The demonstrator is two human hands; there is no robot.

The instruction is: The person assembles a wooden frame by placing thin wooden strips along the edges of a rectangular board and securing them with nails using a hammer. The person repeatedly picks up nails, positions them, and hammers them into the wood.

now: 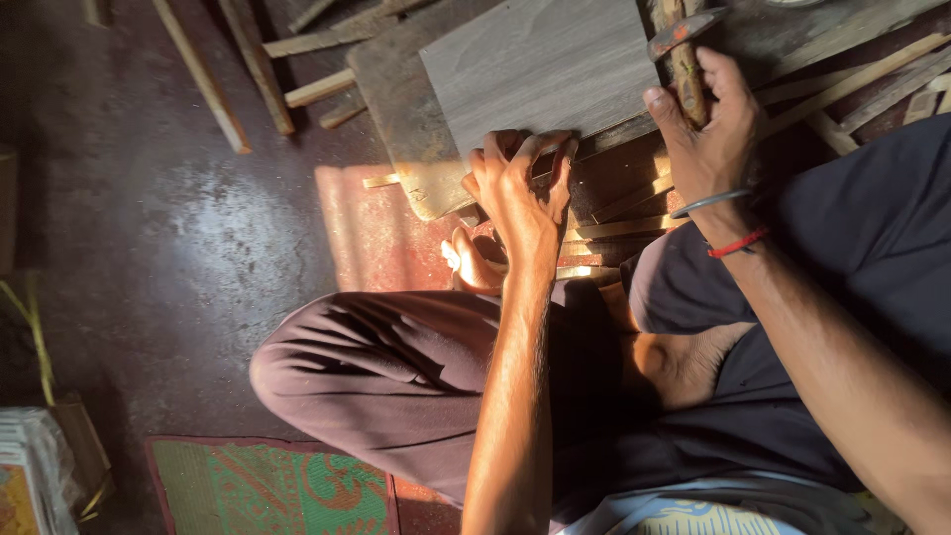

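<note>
Grey wooden board (540,64) — lay flat on a darker worn plank (401,109) on the floor, its near edge toward the seated person. Left hand (520,188): fingers curled and pressed together at the board's near edge; what they pinched could not be made out. Right hand (703,129): closed around the wooden handle of a hammer (684,50), head over the board's right corner. Thin wood strips (619,228) lay beneath both hands — loose sticks (223,79) scattered at the floor's far edge. Green patterned mat (267,485) near the knee.

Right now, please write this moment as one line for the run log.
left hand: fingertips pressing grey board edge | right hand: gripping hammer | person seated on floor
</note>
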